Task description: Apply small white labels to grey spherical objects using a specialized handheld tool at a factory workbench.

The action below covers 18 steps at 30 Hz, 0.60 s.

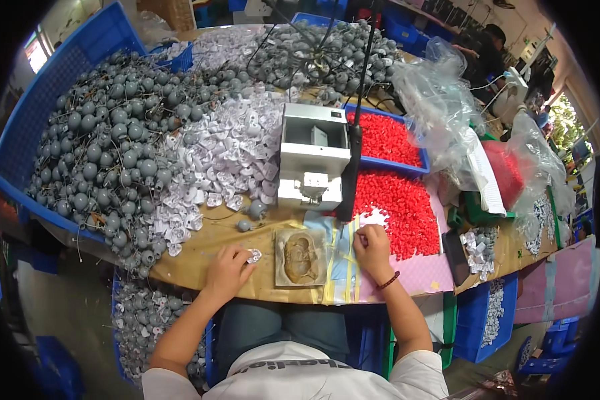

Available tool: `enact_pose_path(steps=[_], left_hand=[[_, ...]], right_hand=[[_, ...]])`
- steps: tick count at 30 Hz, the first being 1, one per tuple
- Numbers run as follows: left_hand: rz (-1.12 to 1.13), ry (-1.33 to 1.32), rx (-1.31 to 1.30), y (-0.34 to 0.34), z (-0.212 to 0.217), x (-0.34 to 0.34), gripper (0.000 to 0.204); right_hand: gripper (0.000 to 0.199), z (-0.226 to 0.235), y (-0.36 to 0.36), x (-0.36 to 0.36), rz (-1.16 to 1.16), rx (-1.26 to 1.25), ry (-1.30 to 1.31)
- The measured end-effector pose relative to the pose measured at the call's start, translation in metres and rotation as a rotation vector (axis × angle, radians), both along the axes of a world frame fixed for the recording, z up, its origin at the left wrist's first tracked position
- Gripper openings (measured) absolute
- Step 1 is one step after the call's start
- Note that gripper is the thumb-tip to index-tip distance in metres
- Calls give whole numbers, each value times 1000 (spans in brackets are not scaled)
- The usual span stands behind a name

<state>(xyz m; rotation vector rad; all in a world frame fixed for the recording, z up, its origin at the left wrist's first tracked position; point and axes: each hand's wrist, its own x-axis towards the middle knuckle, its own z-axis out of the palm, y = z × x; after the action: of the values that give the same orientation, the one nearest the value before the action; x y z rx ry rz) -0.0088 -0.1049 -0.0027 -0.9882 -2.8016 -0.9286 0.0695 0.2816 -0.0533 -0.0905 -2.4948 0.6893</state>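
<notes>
My left hand [228,270] rests over the brown tabletop, its fingers closed on a small white plastic part [254,255]. To the right, my right hand [374,249] is at the near left edge of a spread of small red plastic parts [401,217]. Its fingers are drawn together, and whatever they hold is hidden. Between the hands lies a square, clear-looking block with a brown moulded hollow [300,259]. Behind it stands a grey and white bench machine [313,157]. Two grey round parts [257,209] lie just beyond my left hand.
A large blue crate [21,143] spills grey ball-shaped parts with wires [107,147] on the left. White plastic parts [230,143] are heaped beside them. A blue tray [417,169] holds more red parts. Clear plastic bags [440,83] and a dark box [455,257] stand right.
</notes>
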Motion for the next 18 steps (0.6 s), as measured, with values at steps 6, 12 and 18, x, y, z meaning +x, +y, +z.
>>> enact_pose_path(steps=[6,12,18], left_hand=[[8,-133,217,28,13,4,26],[-207,-55,186,86,16,2,31],[-158,-170,227,87,17,-9,36]], right_hand=[[14,5,3,3,0,-223,-23],[17,63,-48,-12,413,-273,101],[24,54,-86,-24,617,-8,51]])
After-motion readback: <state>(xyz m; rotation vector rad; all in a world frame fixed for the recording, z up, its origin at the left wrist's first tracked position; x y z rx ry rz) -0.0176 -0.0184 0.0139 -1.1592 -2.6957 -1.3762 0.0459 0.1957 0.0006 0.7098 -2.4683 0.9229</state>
